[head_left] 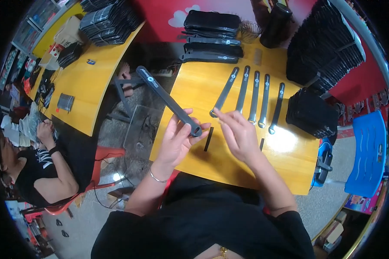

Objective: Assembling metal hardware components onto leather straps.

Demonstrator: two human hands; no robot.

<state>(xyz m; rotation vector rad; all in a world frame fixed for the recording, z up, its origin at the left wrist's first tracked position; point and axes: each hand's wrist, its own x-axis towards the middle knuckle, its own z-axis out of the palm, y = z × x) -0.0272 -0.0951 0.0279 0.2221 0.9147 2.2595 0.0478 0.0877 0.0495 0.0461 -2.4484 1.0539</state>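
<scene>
My left hand [177, 140] is wrapped round the lower end of a long flat black strap [164, 96], which slants up and away to the left, a ring-like opening at its near end. My right hand [241, 137] hovers just right of it, thumb and fingers pinched together; anything between the fingertips is too small to make out. Several similar straps [254, 96] with white printing and shiny ringed ends lie side by side on the yellow table [190, 86] beyond my right hand. A short thin black strip [208, 139] lies between my hands, and another [262, 144] lies partly behind my right wrist.
Stacked black straps [212, 52] sit at the table's far edge, beside a dark cylinder [277, 26]. Tall black bundles [324, 47] and a smaller stack [311, 113] line the right side. A blue chair [365, 153] stands right. Another person [52, 177] sits left by a second table [90, 86].
</scene>
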